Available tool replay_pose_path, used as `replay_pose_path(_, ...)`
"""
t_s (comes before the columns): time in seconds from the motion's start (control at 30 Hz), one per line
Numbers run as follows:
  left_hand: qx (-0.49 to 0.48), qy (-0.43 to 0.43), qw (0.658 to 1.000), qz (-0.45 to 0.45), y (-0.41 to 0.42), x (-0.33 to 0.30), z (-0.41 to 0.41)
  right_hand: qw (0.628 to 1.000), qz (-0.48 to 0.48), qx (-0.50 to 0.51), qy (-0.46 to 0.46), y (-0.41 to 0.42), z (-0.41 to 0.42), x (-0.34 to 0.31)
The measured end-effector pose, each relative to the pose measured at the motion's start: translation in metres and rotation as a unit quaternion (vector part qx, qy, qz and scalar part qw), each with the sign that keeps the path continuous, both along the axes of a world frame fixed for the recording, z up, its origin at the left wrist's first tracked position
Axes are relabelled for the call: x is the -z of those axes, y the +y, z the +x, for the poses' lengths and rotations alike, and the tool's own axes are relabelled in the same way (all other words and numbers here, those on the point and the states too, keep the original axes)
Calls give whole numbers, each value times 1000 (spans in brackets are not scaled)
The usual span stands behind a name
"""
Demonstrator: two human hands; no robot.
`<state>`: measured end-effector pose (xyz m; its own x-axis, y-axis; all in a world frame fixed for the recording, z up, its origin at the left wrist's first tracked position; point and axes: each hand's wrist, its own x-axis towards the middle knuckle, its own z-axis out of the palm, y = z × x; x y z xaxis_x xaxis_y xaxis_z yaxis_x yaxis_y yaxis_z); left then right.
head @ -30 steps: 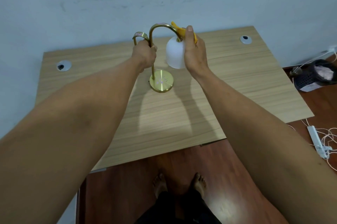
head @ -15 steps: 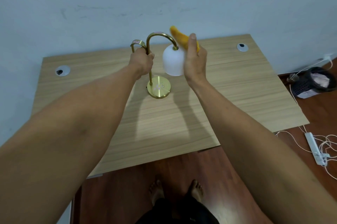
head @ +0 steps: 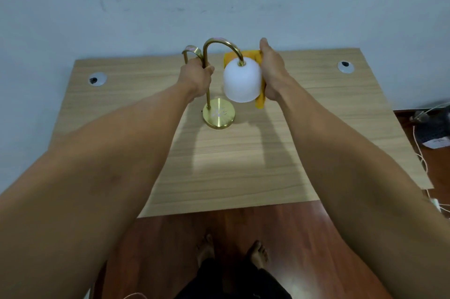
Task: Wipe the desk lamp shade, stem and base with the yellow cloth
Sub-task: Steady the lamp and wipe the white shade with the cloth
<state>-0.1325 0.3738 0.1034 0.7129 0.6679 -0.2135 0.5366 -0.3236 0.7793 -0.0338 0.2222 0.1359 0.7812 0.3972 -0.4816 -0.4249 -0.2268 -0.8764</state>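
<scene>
A small desk lamp stands mid-desk: a white dome shade [head: 241,81], a curved brass stem [head: 218,44] and a round brass base [head: 219,115]. My left hand [head: 196,77] is closed around the upright part of the stem, beside a second brass loop [head: 192,51]. My right hand [head: 272,72] presses the yellow cloth [head: 260,101] flat against the right side of the shade. The cloth wraps behind the shade and shows again at its top left. Most of the cloth is hidden by the shade and my palm.
The wooden desk [head: 316,143] has two cable grommets, one at back left [head: 97,79] and one at back right [head: 345,66]. A wall stands right behind the desk. A dark basket [head: 433,132] and white cables [head: 425,165] lie on the floor at right. My bare feet [head: 231,250] are below the front edge.
My right hand has moved the yellow cloth from the top of the stem down onto the right side and back of the shade. My left hand still holds the stem.
</scene>
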Motion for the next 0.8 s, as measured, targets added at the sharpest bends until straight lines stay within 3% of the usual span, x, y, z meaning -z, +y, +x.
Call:
replay_pose_path(0.13,-11,-1,1000,5,-3,-2,0,994,-6,111,20,-15,-12,17)
replay_pose_path(0.23,-12,-1,1000,4,-4,-2,0,978,53,179,-89,-22,-30,18)
replay_pose_path(0.37,-11,-1,1000,3,-5,-3,-1,943,91,82,-310,-15,-63,25)
replay_pose_path(0.43,-13,-5,1000,2,-6,-3,0,930,87,57,-352,-8,-74,37)
replay_pose_path(0.57,-20,-4,1000,0,-6,-1,1,950,89,81,-288,-8,-78,57)
replay_pose_path(0.67,-20,-5,1000,-2,-6,0,1,984,58,113,-122,-21,-63,51)
replay_pose_path(0.73,-22,-8,1000,3,-5,1,0,982,79,173,-13,-32,-55,42)
replay_pose_path(0.8,-21,-11,1000,2,-4,1,0,976,103,191,-16,-37,-55,36)
